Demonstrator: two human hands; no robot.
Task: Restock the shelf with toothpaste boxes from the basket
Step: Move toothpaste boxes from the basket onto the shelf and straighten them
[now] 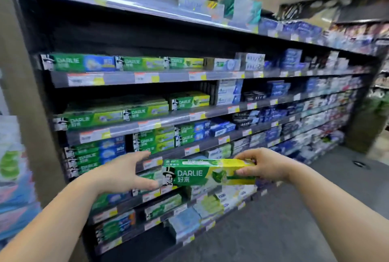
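A green and yellow Darlie toothpaste box [202,172] hangs level in front of the shelf unit [172,77]. My right hand [261,166] grips the box's right end, fingers over the top and thumb below. My left hand [124,172] is spread, fingers straight, with its thumb close to or just touching the box's left end. Behind the box the shelves carry rows of matching green Darlie boxes [145,112]. No basket is in view.
The dark shelf unit runs from the left post [31,114] away to the right, filled with blue and white toothpaste boxes [277,89]. Grey floor [284,219] lies at the lower right. Blurred packets [12,167] hang at the far left.
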